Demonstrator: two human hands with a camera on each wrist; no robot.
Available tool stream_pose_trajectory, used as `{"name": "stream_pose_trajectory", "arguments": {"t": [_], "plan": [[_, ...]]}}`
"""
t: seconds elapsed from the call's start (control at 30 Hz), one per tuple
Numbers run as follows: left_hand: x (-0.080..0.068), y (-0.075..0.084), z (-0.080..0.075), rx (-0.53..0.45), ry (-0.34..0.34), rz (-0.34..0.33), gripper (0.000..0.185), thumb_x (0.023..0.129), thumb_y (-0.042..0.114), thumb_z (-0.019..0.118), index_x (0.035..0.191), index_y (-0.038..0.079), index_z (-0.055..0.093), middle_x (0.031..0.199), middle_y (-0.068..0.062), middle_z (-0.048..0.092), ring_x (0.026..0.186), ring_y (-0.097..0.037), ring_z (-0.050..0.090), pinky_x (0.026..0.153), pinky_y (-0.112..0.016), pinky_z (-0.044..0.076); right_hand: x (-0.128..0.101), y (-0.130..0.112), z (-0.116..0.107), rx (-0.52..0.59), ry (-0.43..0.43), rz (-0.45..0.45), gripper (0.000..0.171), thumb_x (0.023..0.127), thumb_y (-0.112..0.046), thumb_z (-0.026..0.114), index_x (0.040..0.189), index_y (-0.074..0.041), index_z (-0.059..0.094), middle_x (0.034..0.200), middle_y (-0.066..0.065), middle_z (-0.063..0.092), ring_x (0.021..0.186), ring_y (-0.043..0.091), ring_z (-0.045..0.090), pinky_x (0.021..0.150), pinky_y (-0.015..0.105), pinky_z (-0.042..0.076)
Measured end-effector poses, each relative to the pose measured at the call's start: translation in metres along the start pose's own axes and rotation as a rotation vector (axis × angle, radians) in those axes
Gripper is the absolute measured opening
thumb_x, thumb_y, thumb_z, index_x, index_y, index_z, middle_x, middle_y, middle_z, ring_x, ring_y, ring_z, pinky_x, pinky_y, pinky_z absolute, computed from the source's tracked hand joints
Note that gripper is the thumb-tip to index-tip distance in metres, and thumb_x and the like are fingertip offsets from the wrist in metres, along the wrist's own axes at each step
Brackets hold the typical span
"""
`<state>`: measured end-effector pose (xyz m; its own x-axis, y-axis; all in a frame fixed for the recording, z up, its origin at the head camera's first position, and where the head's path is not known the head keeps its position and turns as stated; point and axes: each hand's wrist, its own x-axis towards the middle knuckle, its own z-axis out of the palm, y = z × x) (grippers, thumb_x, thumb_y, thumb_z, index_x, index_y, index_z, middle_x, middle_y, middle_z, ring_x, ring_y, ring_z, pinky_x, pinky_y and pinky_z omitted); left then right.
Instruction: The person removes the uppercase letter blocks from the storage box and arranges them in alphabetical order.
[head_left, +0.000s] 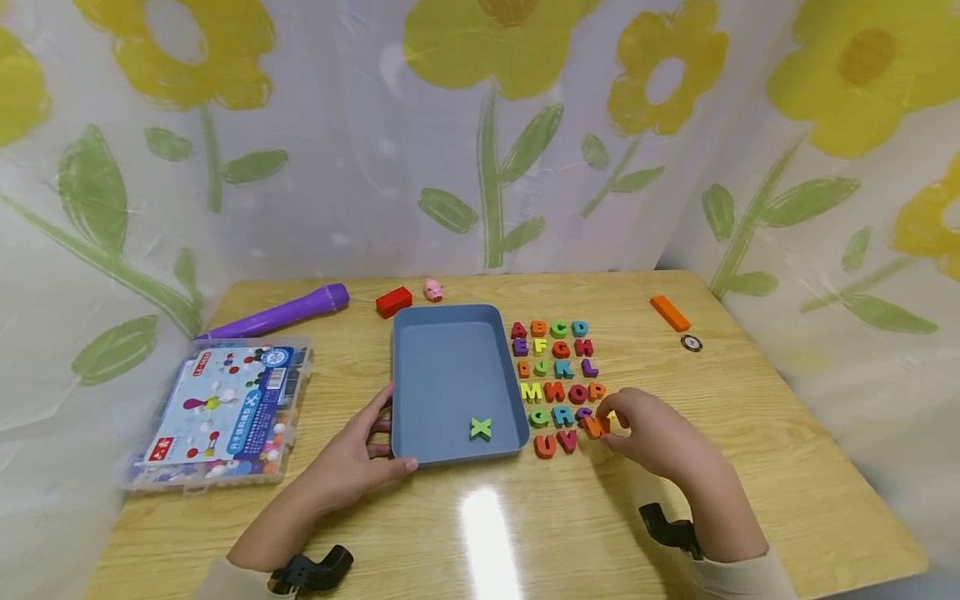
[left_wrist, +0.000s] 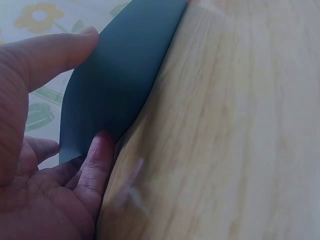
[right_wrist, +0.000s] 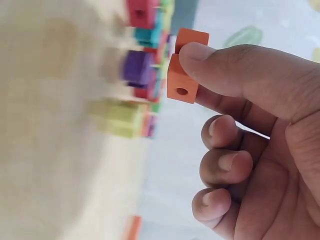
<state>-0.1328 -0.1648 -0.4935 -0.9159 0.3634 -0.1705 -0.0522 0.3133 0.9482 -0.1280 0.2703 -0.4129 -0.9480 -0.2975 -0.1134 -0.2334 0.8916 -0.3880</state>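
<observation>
— Hands first: what is each one doing?

— Nearest the front edge of the surface, the left hand is steadying the blue tray, thumb and fingers curling round its near left corner. The right hand is pinching an orange letter block between thumb and forefinger, lifting it just clear of the near end of the letter rows; the other fingers are curling loosely.

— Which step is that, would you say?

— Picking up, I am judging. A green X is already lying in the tray's near right corner. Moving the block there calls for a short carry leftward over the tray wall, keeping the pinch firm.

— And farther back?

— A plastic case is sitting near the left edge, and a purple marker, red block and pink pig are lying along the far edge.
</observation>
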Motion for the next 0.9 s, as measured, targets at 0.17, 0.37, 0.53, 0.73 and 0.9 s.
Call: {"name": "stream_pose_trajectory", "arguments": {"t": [0.17,0.37,0.53,0.73,0.9], "plan": [[0.001,0.000,0.000,-0.011,-0.012,0.017,0.118,0.093,0.022,0.090,0.178,0.020,0.008,0.155,-0.029,0.047,0.119,-0.032,0.070,0.101,-0.042,0.061,-0.006,0.007,0.015,0.034,-0.033,0.054,0.018,0.093,-0.013,0.086,0.109,-0.011,0.077,0.087,0.002,0.059,0.080,0.019,0.052,0.070,0.036,0.043],[0.000,0.000,-0.001,-0.024,-0.017,0.018,0.119,0.092,0.022,0.090,0.178,0.019,0.008,0.154,-0.031,0.048,0.119,-0.032,0.070,0.100,-0.040,0.062,-0.005,0.005,0.022,0.040,-0.041,0.062,0.017,0.092,-0.013,0.087,0.106,-0.011,0.077,0.085,0.001,0.059,0.079,0.018,0.052,0.070,0.036,0.043],[-0.002,-0.001,-0.001,-0.025,-0.013,0.012,0.119,0.093,0.021,0.090,0.178,0.019,0.007,0.154,-0.031,0.047,0.121,-0.033,0.070,0.101,-0.042,0.062,-0.003,0.005,0.024,0.034,-0.047,0.068,0.019,0.092,-0.014,0.087,0.108,-0.010,0.077,0.086,0.001,0.059,0.079,0.018,0.052,0.070,0.036,0.044],[-0.003,0.001,-0.001,-0.028,-0.012,0.004,0.118,0.093,0.020,0.090,0.178,0.020,0.007,0.154,-0.031,0.047,0.122,-0.034,0.070,0.101,-0.040,0.062,-0.002,-0.012,0.015,0.037,-0.014,0.005,0.030,0.095,-0.016,0.086,0.122,-0.009,0.076,0.099,0.003,0.068,0.087,0.020,0.058,0.076,0.039,0.050],[-0.003,0.004,0.000,-0.023,-0.016,0.013,0.118,0.094,0.019,0.089,0.178,0.018,0.006,0.154,-0.032,0.047,0.122,-0.036,0.070,0.100,-0.040,0.062,0.015,-0.048,0.008,-0.008,0.021,-0.089,0.033,0.098,-0.021,0.083,0.128,-0.010,0.075,0.122,0.008,0.073,0.096,0.020,0.064,0.087,0.043,0.057]]}}
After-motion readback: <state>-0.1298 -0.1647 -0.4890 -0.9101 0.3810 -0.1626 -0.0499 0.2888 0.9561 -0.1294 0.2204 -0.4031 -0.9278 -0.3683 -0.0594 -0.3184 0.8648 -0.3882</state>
